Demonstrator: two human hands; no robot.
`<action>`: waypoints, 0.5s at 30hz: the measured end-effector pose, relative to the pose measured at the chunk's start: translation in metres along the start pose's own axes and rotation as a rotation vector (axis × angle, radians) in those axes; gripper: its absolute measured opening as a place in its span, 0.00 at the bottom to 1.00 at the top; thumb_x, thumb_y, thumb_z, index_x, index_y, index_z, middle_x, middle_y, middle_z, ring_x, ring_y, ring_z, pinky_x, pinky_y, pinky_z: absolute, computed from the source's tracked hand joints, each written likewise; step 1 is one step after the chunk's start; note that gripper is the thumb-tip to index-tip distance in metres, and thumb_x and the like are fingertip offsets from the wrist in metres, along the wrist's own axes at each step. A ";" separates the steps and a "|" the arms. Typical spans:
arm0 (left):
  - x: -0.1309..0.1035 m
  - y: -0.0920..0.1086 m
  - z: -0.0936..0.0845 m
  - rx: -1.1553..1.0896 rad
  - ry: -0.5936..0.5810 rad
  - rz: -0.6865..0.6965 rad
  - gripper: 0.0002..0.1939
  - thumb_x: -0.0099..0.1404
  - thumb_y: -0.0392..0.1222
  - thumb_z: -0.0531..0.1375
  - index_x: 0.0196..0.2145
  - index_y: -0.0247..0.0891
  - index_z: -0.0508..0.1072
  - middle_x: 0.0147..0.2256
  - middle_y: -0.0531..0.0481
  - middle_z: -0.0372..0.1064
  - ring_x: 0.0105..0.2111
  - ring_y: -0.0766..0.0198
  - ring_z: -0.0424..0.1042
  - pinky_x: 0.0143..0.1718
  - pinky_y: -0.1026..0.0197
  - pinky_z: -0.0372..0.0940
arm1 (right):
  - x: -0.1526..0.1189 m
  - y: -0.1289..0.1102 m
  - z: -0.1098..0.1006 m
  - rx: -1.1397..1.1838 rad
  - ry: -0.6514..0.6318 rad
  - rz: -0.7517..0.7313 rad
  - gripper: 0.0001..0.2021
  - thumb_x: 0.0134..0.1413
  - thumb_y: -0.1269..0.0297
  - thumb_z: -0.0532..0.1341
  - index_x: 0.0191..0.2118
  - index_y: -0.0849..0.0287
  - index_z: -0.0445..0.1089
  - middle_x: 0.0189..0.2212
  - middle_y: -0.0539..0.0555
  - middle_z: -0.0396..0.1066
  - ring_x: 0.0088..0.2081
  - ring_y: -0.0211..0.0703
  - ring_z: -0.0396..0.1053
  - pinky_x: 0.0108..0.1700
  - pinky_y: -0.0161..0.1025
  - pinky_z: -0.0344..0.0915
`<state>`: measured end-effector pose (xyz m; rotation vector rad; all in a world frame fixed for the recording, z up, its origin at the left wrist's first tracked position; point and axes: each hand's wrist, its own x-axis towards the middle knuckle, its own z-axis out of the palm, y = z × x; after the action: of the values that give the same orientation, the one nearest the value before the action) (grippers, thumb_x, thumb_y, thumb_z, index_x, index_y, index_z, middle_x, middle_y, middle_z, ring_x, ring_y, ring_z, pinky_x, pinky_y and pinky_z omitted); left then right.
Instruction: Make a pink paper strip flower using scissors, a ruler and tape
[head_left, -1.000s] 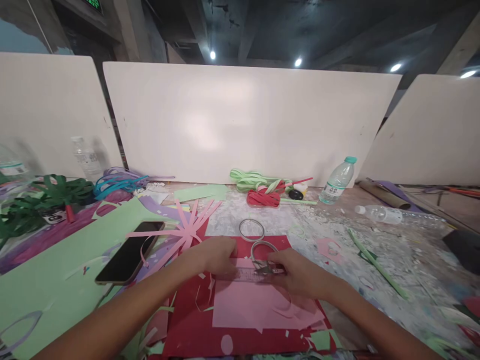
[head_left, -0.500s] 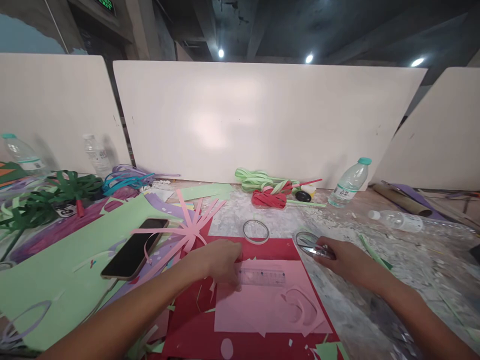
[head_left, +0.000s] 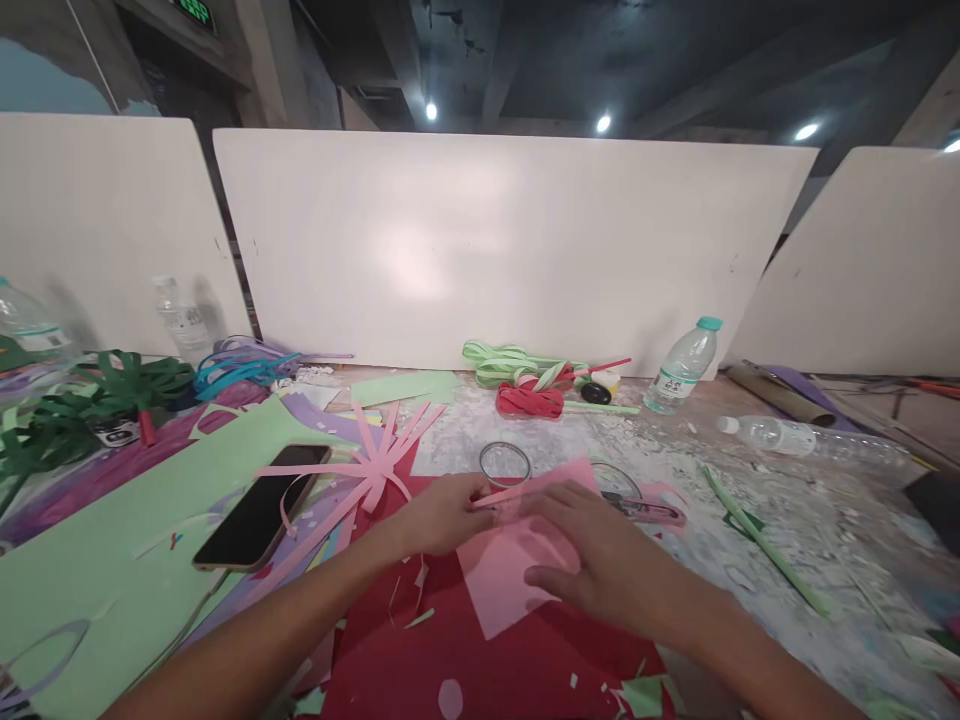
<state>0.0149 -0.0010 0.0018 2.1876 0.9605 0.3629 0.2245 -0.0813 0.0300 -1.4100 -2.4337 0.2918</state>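
Note:
A pink paper sheet (head_left: 517,590) lies tilted over a dark red sheet (head_left: 450,640), its far edge lifted. My left hand (head_left: 450,515) is closed, pinching the pink sheet near its far left edge. Over the pink sheet, my right hand (head_left: 600,550) rests with its fingers stretched across it and its thumb apart. Beyond that hand, a utility knife (head_left: 645,509) lies on the table beside a curved pink paper cutting (head_left: 673,492). A round ring (head_left: 505,482) sits just past my left fingers, and a second ring (head_left: 634,477) lies partly hidden near the knife.
A strip-paper pink flower (head_left: 379,468) and a phone (head_left: 255,520) lie on green paper (head_left: 97,560) at left. Green strips (head_left: 499,362) and a red bundle (head_left: 529,401) sit by the white board (head_left: 480,250). Water bottles stand (head_left: 681,370) and lie (head_left: 787,437) at right.
My right hand has let go of the utility knife and moved left onto the pink sheet. The sheet has been turned and lifted, the ruler is out of sight, and the curved cutting lies farther right.

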 end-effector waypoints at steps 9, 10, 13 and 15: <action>0.005 -0.010 0.011 -0.123 0.033 0.016 0.15 0.64 0.51 0.48 0.25 0.39 0.56 0.25 0.55 0.52 0.25 0.66 0.52 0.26 0.63 0.48 | 0.034 0.030 0.025 -0.281 0.048 -0.107 0.07 0.54 0.69 0.61 0.40 0.57 0.69 0.36 0.56 0.70 0.39 0.50 0.64 0.40 0.45 0.62; 0.006 -0.011 0.010 -0.148 0.024 0.016 0.15 0.65 0.49 0.48 0.25 0.39 0.56 0.25 0.55 0.51 0.26 0.66 0.52 0.26 0.63 0.48 | 0.034 0.031 0.027 -0.261 0.059 -0.112 0.08 0.54 0.69 0.61 0.42 0.57 0.68 0.37 0.56 0.70 0.40 0.50 0.64 0.41 0.45 0.63; 0.007 -0.011 0.005 -0.232 -0.035 0.013 0.16 0.64 0.48 0.48 0.22 0.39 0.53 0.23 0.55 0.46 0.24 0.67 0.48 0.25 0.63 0.46 | 0.032 0.031 0.029 -0.200 0.106 -0.113 0.11 0.56 0.67 0.60 0.46 0.57 0.65 0.40 0.57 0.70 0.42 0.50 0.64 0.43 0.46 0.63; 0.007 -0.010 0.003 -0.266 -0.062 0.021 0.16 0.63 0.48 0.49 0.22 0.39 0.51 0.23 0.56 0.43 0.23 0.68 0.45 0.24 0.63 0.44 | 0.030 0.031 0.030 -0.180 0.117 -0.137 0.11 0.57 0.67 0.58 0.46 0.58 0.65 0.42 0.58 0.69 0.44 0.50 0.64 0.44 0.46 0.63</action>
<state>0.0155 0.0070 -0.0081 1.9568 0.8073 0.4060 0.2247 -0.0403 -0.0028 -1.2816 -2.4950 -0.0415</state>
